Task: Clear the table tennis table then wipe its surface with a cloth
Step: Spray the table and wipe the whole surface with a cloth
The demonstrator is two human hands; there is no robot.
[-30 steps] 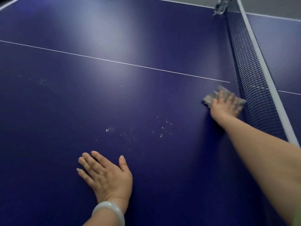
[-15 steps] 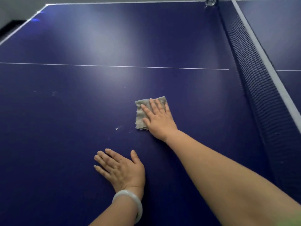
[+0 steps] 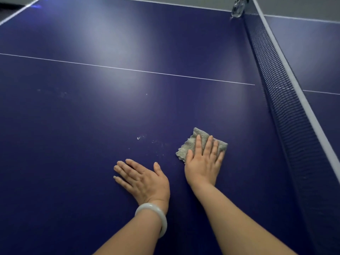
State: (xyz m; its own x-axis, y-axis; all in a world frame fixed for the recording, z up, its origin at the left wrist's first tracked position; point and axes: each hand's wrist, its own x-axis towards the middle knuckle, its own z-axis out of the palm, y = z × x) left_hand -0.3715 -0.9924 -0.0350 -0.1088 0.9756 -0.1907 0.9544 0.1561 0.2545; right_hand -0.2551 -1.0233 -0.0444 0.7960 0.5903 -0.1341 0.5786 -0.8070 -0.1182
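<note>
The dark blue table tennis table (image 3: 77,126) fills the view. A small grey cloth (image 3: 191,144) lies flat on it, right of centre. My right hand (image 3: 204,162) presses down on the cloth with fingers spread, covering its near half. My left hand (image 3: 141,179) rests flat on the bare surface just left of it, fingers apart, holding nothing; a pale bangle sits on that wrist. A patch of white specks (image 3: 152,142) marks the surface left of the cloth.
The dark net (image 3: 287,107) with its white top band runs along the right side, from far back toward me. Its clamp (image 3: 237,6) sits at the far edge. A white centre line (image 3: 128,69) crosses the table. Faint smudges (image 3: 60,93) lie at the left.
My right hand swept the cloth from beside the net leftward over the specks, then back right and toward me. My left hand stayed planted on the table.
</note>
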